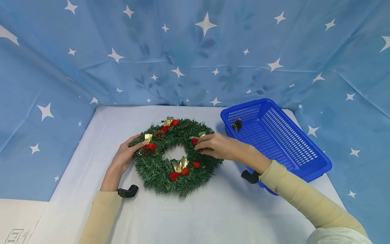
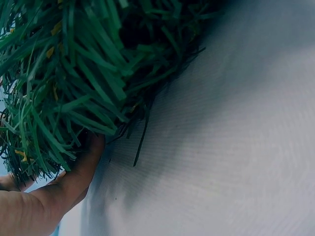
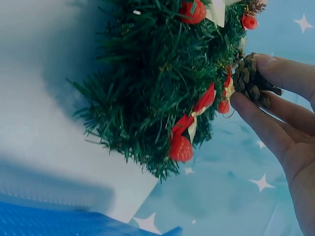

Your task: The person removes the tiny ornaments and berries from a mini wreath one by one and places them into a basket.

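Observation:
A green wreath (image 1: pixel 152 174) lies on the white-covered table, trimmed with red berries, red and gold bows and pine cones. My left hand (image 1: pixel 122 156) grips its left edge, the thumb over the top; in the left wrist view, fingers (image 2: pixel 81 172) reach under the green strands. Over the wreath's right side, my right hand (image 1: pixel 217 146) pinches a brown pine cone (image 3: pixel 247 81) between thumb and fingertips. The head view mostly hides that cone behind the fingers. Near my left thumb, another pine cone (image 1: pixel 144 151) sits on the wreath beside a red berry (image 1: pixel 151 146).
To the right stands a blue plastic basket (image 1: pixel 307 166), set at an angle, with small pine cones (image 1: pixel 238 123) in its far left corner. A blue curtain (image 1: pixel 195 84) with white stars hangs behind the table and along both sides.

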Tool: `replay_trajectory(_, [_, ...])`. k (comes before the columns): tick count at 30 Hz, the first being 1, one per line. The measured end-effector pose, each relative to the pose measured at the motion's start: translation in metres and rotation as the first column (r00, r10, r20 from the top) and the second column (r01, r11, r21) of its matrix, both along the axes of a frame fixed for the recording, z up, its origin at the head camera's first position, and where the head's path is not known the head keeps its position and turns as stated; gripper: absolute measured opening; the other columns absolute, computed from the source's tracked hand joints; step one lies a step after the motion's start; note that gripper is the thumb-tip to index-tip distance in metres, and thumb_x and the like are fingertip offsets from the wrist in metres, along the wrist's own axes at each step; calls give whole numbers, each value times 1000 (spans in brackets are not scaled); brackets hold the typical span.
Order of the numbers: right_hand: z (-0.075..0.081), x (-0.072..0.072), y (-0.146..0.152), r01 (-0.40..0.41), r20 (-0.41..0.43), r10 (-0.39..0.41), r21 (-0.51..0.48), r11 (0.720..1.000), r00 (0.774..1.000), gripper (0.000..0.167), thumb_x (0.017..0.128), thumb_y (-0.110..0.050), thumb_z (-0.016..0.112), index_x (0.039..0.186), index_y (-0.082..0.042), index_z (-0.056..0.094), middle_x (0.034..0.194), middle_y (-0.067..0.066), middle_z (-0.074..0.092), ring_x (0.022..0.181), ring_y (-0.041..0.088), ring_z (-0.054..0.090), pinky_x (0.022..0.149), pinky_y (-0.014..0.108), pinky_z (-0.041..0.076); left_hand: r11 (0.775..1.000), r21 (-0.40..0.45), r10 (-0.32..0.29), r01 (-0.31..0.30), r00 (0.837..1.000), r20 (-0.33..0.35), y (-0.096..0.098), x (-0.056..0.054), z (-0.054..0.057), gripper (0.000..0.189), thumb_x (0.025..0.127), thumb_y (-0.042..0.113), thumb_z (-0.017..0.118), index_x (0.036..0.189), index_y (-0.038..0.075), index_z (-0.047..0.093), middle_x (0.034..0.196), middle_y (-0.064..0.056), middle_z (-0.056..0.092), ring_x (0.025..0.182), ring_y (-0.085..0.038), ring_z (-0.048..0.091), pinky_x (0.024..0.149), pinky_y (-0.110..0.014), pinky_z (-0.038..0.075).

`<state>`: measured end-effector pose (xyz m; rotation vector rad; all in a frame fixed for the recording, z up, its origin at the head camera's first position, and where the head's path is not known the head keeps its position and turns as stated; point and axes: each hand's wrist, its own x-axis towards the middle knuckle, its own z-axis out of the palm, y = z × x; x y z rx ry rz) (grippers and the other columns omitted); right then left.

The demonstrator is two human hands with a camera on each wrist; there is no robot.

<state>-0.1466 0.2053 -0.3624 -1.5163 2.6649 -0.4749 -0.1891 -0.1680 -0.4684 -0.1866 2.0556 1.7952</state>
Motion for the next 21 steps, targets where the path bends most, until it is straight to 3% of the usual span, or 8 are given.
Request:
replay_trajectory(6, [6,0,11,50,0,-50,-24,998,999,27,92,-4,76,119,-6,76,119,11,74,101,21,75,82,22,61,1000,-2,0,0,1000,-8,-2,-4,-9,77,103,29,65,166,17,23,172,-12,-13,158,-42,-2,122,-72,12])
replay_trajectory(21, [12,-1,39,117,-40,-119,-44,992,992,27,90,1,76,117,-1,76,117,18,73,94,25,76,76,30,63,1000,4,2,-2,1000,-25,-2,-1,-9,80,101,36,69,166,18,25,173,-10,-13,159,-41,-2,122,-72,12])
